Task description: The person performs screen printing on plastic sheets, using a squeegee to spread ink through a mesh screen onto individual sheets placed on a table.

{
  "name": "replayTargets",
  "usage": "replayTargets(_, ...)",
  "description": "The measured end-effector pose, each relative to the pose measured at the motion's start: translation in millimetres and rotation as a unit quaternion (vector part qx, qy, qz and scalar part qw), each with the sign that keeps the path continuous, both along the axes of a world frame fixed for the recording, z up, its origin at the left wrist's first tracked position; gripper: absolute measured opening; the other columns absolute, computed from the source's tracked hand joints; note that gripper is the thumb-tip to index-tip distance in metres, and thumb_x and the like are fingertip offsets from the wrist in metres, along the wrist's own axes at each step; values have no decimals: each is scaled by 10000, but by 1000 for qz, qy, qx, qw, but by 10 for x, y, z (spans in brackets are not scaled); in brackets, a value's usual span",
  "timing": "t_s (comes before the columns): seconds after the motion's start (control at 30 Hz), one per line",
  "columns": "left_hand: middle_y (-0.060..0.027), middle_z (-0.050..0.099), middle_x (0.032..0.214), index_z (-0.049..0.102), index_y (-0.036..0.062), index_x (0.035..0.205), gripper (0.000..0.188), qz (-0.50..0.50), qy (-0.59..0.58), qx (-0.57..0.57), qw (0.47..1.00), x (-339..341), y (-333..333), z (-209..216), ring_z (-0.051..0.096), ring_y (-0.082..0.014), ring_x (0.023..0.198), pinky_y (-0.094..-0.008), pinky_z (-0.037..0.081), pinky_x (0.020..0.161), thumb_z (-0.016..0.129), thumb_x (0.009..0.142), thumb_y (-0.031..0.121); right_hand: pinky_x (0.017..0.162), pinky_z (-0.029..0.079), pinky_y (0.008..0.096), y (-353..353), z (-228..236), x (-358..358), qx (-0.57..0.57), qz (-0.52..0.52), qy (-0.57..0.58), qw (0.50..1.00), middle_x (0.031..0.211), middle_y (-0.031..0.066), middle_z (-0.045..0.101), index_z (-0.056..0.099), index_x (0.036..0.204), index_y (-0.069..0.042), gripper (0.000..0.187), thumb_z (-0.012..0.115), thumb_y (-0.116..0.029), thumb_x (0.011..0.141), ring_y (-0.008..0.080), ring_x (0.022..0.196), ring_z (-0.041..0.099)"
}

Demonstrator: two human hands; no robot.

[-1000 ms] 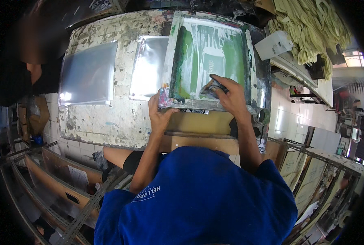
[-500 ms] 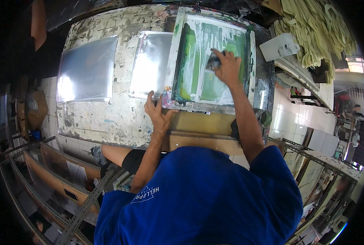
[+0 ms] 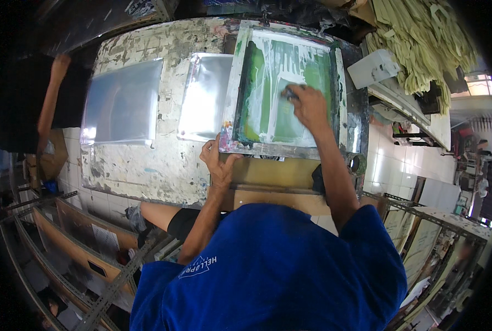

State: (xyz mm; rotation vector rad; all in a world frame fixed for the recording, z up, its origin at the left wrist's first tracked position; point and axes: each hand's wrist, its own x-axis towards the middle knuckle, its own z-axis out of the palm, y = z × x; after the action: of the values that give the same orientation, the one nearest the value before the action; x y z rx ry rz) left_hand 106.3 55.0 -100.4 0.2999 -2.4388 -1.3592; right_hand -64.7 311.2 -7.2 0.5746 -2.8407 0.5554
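Observation:
A screen-printing frame (image 3: 290,148) with green mesh, streaked with white ink, lies at the right of the worktable. My right hand (image 3: 311,108) is closed around a small dark squeegee (image 3: 291,95) over the middle of the mesh. Most of the squeegee is hidden by the fingers. At the frame's near left corner, my left hand (image 3: 217,166) grips the edge between thumb and fingers. A shiny silvery plastic sheet (image 3: 206,96) lies just left of the frame, its right side hidden under it.
Farther left on the paint-stained table (image 3: 171,165) lies another silvery sheet (image 3: 123,102). A co-worker's arm (image 3: 51,105) hangs beyond the left edge. A white container (image 3: 373,69) and pale strips (image 3: 422,33) are at the right. Metal racks (image 3: 99,292) stand at the lower left.
My right hand has come slightly nearer with the squeegee, and the white ink under it has spread. My left hand keeps its hold. The co-worker's arm at the left has shifted.

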Motion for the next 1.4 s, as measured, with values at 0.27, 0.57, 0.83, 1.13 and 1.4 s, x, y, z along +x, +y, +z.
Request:
replayTargets(0.27,-169,553,1213,556,-47,1359,724,12,117,56,992,-394,132,1102,473,-322,1159,-446,340,1036,847,714,103,735,481,438,-231,1220,876,-31,18,130,991,918,118,674,698,1015,-88,419,838,-244,651,315,838,638)
replayTargets(0.57,-193,586,1340,696,-30,1179,372,215,-64,-200,954,-568,-492,372,534,-363,1154,-487,403,979,725,876,184,668,555,363,-212,2155,-216,-31,27,221,974,836,125,734,725,955,-52,362,847,-320,745,292,733,723)
replayTargets(0.83,-131,577,1392,740,-19,989,262,202,0,-327,923,-517,-459,18,530,-333,1184,-478,400,927,705,868,211,684,528,389,-284,2434,-250,-92,-9,180,979,785,191,709,733,887,27,415,819,-338,709,309,733,688)
replayTargets(1.13,-100,755,982,741,-29,1054,200,183,84,207,958,-985,-411,877,680,-148,837,-244,490,639,693,945,131,720,533,380,-185,2331,-402,-144,64,191,969,867,164,730,741,1013,14,421,789,-318,759,301,774,691)
replayTargets(1.4,-109,730,1087,703,-3,1116,201,285,50,306,907,-893,-1852,847,694,-220,970,-386,543,781,664,952,105,730,521,408,-250,2402,-315,-84,58,228,968,885,157,715,749,1075,-48,412,783,-295,747,318,785,670)
